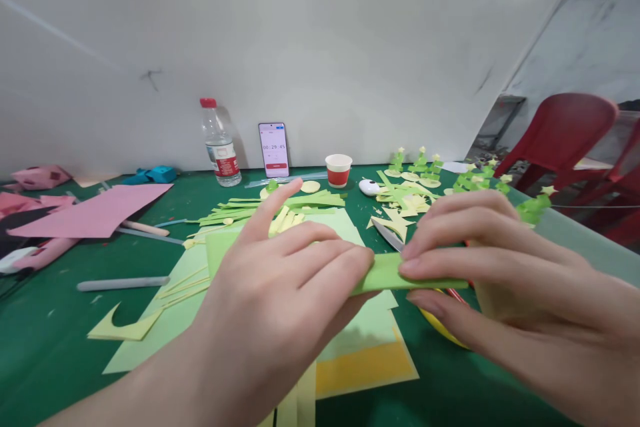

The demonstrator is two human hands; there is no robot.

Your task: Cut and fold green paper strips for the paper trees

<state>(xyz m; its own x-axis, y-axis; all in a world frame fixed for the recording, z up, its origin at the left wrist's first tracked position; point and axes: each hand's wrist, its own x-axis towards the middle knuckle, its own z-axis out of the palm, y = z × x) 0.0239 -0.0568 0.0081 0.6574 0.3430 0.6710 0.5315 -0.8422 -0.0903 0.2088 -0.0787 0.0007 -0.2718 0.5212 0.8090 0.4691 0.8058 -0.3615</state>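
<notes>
A folded green paper strip [383,269] is stretched between my two hands above the table. My left hand [290,287] is closed around its left part, with the index finger pointing up. At the strip's right end, the fingers and thumb of my right hand [500,260] pinch it. A wider flap of green paper shows behind my left hand. Beneath lie pale green sheets [345,223] and a yellow-edged sheet [367,370]. Scissors [389,235] lie partly hidden behind my right hand. Cut green strips [320,200] are heaped beyond my left hand.
At the back stand a water bottle [223,153], a phone [274,150] showing a timer and a paper cup [339,171]. Several small paper trees [420,161] stand at right. Pink paper [95,210], a grey stick [123,284] and a yellow offcut [125,328] lie left.
</notes>
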